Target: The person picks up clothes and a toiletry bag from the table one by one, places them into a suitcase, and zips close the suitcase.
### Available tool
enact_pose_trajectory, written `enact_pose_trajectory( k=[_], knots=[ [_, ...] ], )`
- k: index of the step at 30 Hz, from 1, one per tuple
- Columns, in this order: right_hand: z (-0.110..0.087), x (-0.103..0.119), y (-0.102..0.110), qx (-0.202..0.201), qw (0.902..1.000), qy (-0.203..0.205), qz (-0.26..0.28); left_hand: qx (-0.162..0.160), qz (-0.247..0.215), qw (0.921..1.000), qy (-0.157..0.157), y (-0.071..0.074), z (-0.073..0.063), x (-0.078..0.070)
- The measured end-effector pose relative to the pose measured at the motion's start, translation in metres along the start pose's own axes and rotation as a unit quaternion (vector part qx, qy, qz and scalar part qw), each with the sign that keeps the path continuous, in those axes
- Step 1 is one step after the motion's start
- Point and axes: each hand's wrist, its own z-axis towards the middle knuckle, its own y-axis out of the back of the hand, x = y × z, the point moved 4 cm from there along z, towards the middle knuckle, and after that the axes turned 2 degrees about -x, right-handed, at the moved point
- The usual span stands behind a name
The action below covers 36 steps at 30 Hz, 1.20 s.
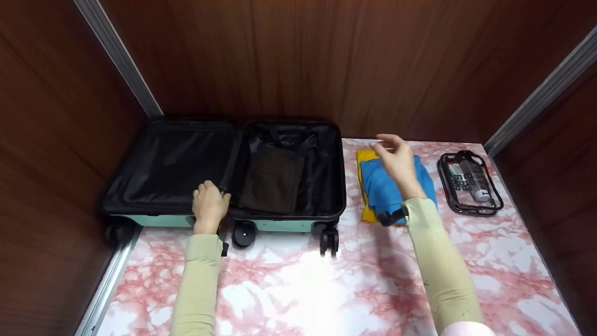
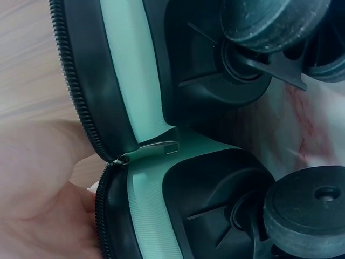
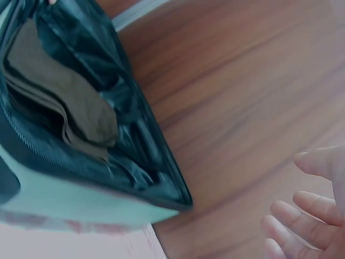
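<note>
An open mint-green suitcase [image 1: 284, 226] with black lining lies on the floor, its two halves side by side. My left hand [image 1: 211, 204] grips its near rim beside the hinge; in the left wrist view, the zipper edge [image 2: 70, 81] hides most of the fingers. Inside the right half lies a folded dark brown cloth [image 1: 273, 179]. Empty, with fingers loosely bent, my right hand [image 1: 396, 163] hovers over a folded blue cloth [image 1: 380, 186]. Beneath the blue one, a yellow cloth [image 1: 368, 215] sticks out at the left.
A clear, black-edged toiletry pouch [image 1: 471, 184] with small items inside lies at the right. Brown wood-grain panels [image 1: 298, 60] enclose the back and sides. Black wheels [image 1: 329, 240] project from the suitcase's near side over the pink-and-white marbled floor [image 1: 280, 289].
</note>
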Motion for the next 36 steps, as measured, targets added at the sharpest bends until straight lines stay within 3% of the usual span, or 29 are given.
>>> enact_pose_trajectory(
  k=[11,26,36],
  knots=[
    [0.003,-0.013,0.04,-0.058,0.9982,-0.01,0.008,0.0,0.003,1.0,-0.003,0.0,-0.001,0.001],
    [0.001,-0.03,0.091,-0.102,0.993,-0.041,-0.044,0.001,0.008,0.9999,-0.009,0.001,-0.001,-0.001],
    [0.001,-0.051,0.118,-0.114,0.9887,-0.094,-0.025,0.011,0.009,0.9999,-0.006,0.0,-0.001,-0.004]
  ],
)
